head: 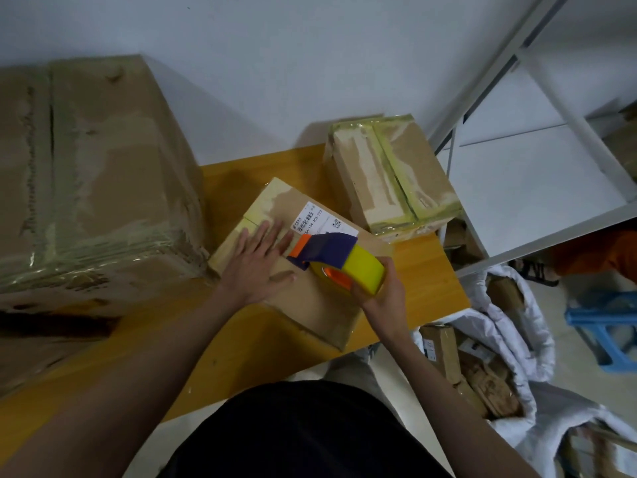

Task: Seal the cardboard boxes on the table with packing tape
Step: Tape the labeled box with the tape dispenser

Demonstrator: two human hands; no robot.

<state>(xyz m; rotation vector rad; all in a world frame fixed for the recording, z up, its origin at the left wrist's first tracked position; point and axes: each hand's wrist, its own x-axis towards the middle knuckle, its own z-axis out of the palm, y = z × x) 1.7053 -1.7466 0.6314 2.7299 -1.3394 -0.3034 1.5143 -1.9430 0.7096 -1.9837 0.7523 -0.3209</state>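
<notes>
**A:** What is on the table [427,298]?

**B:** An orange-brown wooden table seen from above, with three cardboard boxes on it. A middle box [310,305] lies near the front edge, turned at an angle, with a white shipping label [322,219] on its top. Behind it to the right, close but apart, stands a small box [389,174] wrapped in yellowish tape. On the left sits a big box [93,174], also heavily taped, its lower corner just beside the middle box.

**A:** Where are the hands?

**B:** Both are on the middle box. The left hand [258,267] lies flat on its top, fingers [272,232] straight and spread, pressing down next to the label. The right hand [382,291] grips a tape dispenser [327,251], its fingers curled round the yellow roll [365,270]. The dispenser has a purple body and an orange front end, which rests on the box top just beside the left fingertips.

**A:** Is there tape on the middle box?

**B:** Pale tape shows along its far end. Whether a fresh strip runs under the dispenser I cannot tell.

**A:** Anything around the table?

**B:** A white wall behind. To the right, a white metal shelf [537,174]. On the floor below it, white sacks [517,343] holding cardboard parcels, and a blue stool [606,326]. The person's dark top fills the bottom of the view.
</notes>
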